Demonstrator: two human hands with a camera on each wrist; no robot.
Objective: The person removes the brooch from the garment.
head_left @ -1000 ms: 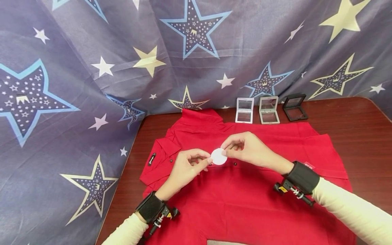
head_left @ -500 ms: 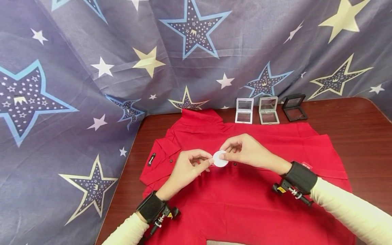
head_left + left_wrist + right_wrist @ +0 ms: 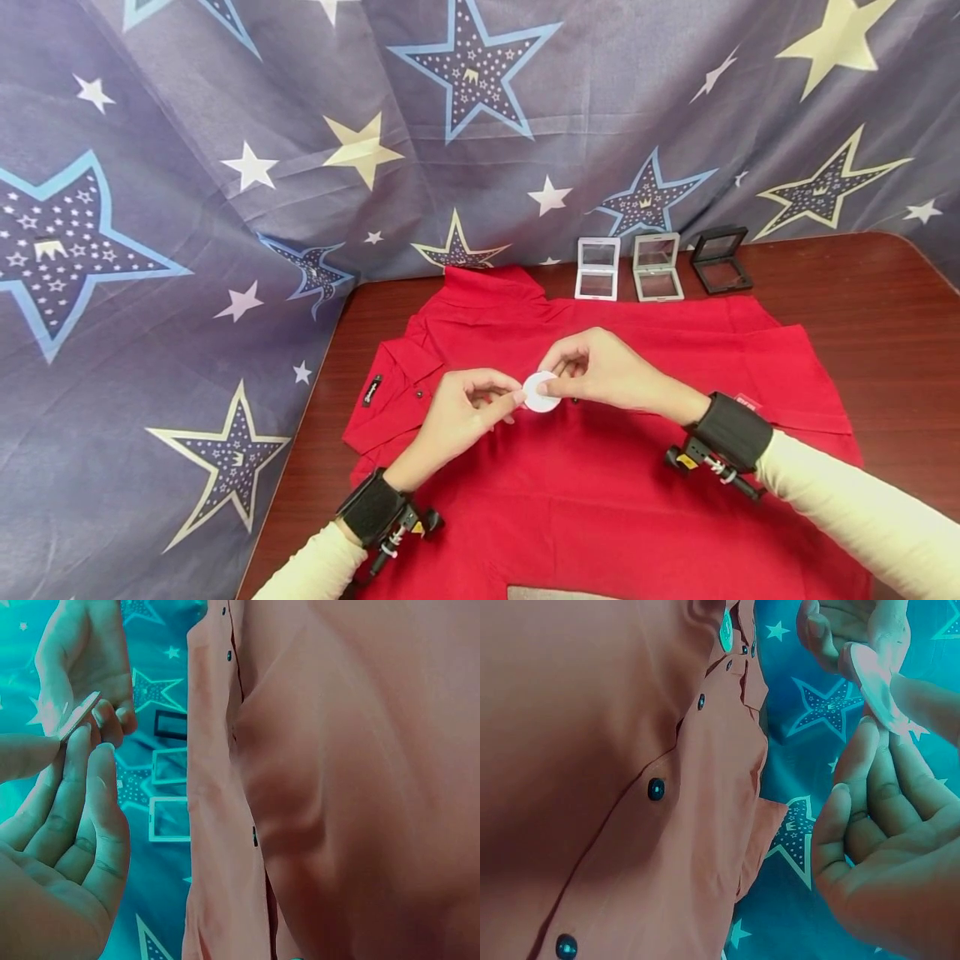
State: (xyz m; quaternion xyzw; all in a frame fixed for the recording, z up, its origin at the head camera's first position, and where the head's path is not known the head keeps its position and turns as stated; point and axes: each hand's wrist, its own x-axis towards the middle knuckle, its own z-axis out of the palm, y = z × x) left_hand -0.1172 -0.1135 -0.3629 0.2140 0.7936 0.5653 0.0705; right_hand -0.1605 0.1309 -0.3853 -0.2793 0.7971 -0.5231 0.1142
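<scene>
A thin, round white disc [image 3: 537,400] is held above the red shirt [image 3: 600,500]. My left hand [image 3: 461,408] pinches its left edge between thumb and fingertips. With thumb on top and fingers behind, my right hand [image 3: 607,371] grips the upper right of the disc. In the left wrist view the disc [image 3: 81,714] appears nearly edge-on. From the right wrist it is tilted, the right thumb [image 3: 926,705] pressed on its face. The shirt lies spread out beneath both hands, its dark buttons [image 3: 656,789] showing in a row.
Behind the shirt stand three opened frames: white [image 3: 597,285], pale grey [image 3: 657,286] and black [image 3: 723,277]. A star-patterned cloth [image 3: 300,125] hangs behind and to the left of the brown table [image 3: 847,308]. A small green round thing [image 3: 726,631] shows against the shirt.
The disc has shifted slightly right and down, and the right thumb now covers more of its face. Both hands keep their hold on it.
</scene>
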